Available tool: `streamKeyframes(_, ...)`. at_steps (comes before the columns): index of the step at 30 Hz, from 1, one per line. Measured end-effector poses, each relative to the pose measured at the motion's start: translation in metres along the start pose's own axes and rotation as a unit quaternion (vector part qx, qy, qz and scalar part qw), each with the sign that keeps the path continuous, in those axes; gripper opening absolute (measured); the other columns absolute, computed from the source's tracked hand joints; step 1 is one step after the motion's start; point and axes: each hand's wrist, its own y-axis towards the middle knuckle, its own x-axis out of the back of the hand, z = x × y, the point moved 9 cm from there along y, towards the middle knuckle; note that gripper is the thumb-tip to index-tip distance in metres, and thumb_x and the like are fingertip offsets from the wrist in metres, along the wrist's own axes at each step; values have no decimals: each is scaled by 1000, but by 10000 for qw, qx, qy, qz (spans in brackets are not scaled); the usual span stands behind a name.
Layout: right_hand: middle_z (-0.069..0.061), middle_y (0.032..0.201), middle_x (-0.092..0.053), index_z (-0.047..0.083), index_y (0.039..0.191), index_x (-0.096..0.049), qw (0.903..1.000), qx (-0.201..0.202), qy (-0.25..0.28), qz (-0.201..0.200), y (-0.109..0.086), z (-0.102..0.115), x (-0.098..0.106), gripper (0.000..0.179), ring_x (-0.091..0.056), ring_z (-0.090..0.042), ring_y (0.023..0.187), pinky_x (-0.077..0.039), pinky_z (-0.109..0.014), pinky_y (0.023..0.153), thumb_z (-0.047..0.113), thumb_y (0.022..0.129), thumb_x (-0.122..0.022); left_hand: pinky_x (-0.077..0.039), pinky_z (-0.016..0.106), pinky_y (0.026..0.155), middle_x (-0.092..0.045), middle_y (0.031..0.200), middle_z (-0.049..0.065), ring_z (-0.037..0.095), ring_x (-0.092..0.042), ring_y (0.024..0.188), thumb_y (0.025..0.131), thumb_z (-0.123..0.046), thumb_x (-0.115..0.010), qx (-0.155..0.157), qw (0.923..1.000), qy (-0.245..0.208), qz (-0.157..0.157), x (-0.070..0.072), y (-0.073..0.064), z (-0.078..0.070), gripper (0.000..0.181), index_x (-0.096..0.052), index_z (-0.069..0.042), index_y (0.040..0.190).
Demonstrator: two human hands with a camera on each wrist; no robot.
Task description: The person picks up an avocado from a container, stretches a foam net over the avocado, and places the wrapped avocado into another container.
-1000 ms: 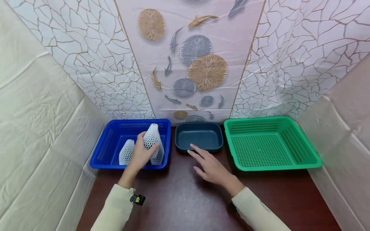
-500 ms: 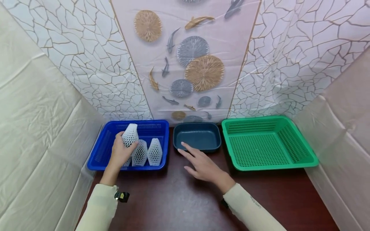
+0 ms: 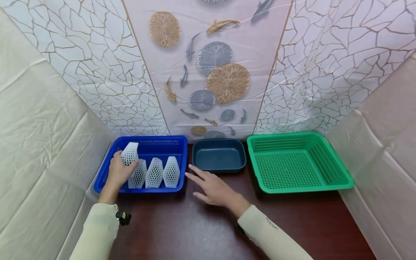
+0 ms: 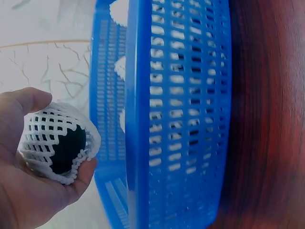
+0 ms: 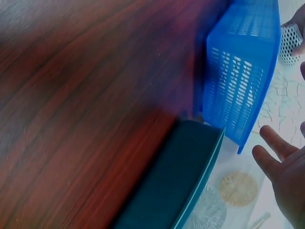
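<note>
My left hand (image 3: 121,169) grips a white foam fruit net (image 3: 130,153) above the left end of the blue basket (image 3: 164,141). In the left wrist view, something dark fills the net's open end (image 4: 69,148), and the thumb and fingers wrap around the mesh. Three similar foam nets stand in a row inside the basket: a left one (image 3: 139,175), a middle one (image 3: 154,173) and a right one (image 3: 171,172). My right hand (image 3: 214,187) is held over the table with spread fingers, holding nothing, just right of the basket.
A dark blue-green tray (image 3: 219,169) stands against the back cloth, between the blue basket and a green basket (image 3: 299,189) at the right. Cloth walls close in the dark red wooden table (image 3: 182,231) on the left, back and right.
My left hand has carried the foam net leftward, from the basket's right part to its left end. The right hand has moved left, from in front of the tray toward the blue basket.
</note>
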Motion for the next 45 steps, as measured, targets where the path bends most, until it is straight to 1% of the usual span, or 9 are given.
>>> streamKeyframes(8,-4,174,-14,22,164,-27,9996,261,-57,125,6,12,-16,79,-49,-23,144,-48,-44,111,43,99,-66,-35,71,109,-17,154,45,64,-35,135,95,-34,-63,554,9974,371,257,4,8,29,93,-10,7,160)
streamKeyframes(11,-6,174,-16,24,165,-26,9994,280,-66,172,7,15,-20,80,-52,-23,141,-50,-43,109,42,99,-68,-35,72,108,-15,154,45,65,-35,134,94,-34,-63,626,9964,501,285,7,7,36,94,-10,7,160)
streamKeyframes(13,-6,174,-16,25,165,-24,9992,311,-127,202,7,17,-23,81,-53,-23,140,-51,-43,108,43,99,-67,-36,72,107,-17,153,46,66,-36,132,93,-33,-64,641,9957,622,229,8,6,41,93,-12,9,158)
streamKeyframes(17,-2,174,-13,27,166,-23,9989,310,-148,304,9,20,-31,81,-55,-24,137,-52,-45,107,42,99,-67,-37,72,106,-19,150,48,67,-38,128,92,-30,-64,695,9940,827,196,7,6,51,92,-13,13,156)
streamKeyframes(22,-3,174,-14,26,165,-24,9987,294,-159,381,13,23,-38,81,-57,-23,135,-52,-44,106,39,99,-68,-36,72,106,-19,150,48,67,-36,128,93,-32,-63,790,9919,961,266,3,5,61,92,-12,16,154)
streamKeyframes(28,-4,173,-18,27,165,-23,9984,237,-96,499,12,23,-42,82,-54,-26,138,-50,-47,108,39,99,-69,-37,73,105,-22,149,47,67,-39,126,94,-33,-61,678,9909,1117,326,-3,7,69,91,-14,16,153)
streamKeyframes(36,-1,174,-13,27,165,-26,9964,101,-221,810,14,22,-51,78,-49,-28,142,-49,-48,110,41,100,-66,-38,72,102,-27,146,45,68,-42,121,93,-33,-61,481,9898,1297,342,-9,7,75,86,-21,19,149)
streamKeyframes(40,-2,174,-14,26,164,-27,9957,64,-287,877,16,23,-52,77,-48,-32,143,-48,-50,110,41,99,-67,-39,71,102,-30,144,44,67,-44,120,93,-32,-60,469,9893,1346,305,-11,7,76,82,-25,19,147)
streamKeyframes(45,-3,174,-16,25,164,-30,9950,50,-420,910,18,23,-50,78,-49,-35,142,-48,-52,110,41,98,-69,-40,71,103,-29,146,42,66,-44,121,94,-33,-59,488,9898,1309,294,-13,9,76,83,-23,17,149)
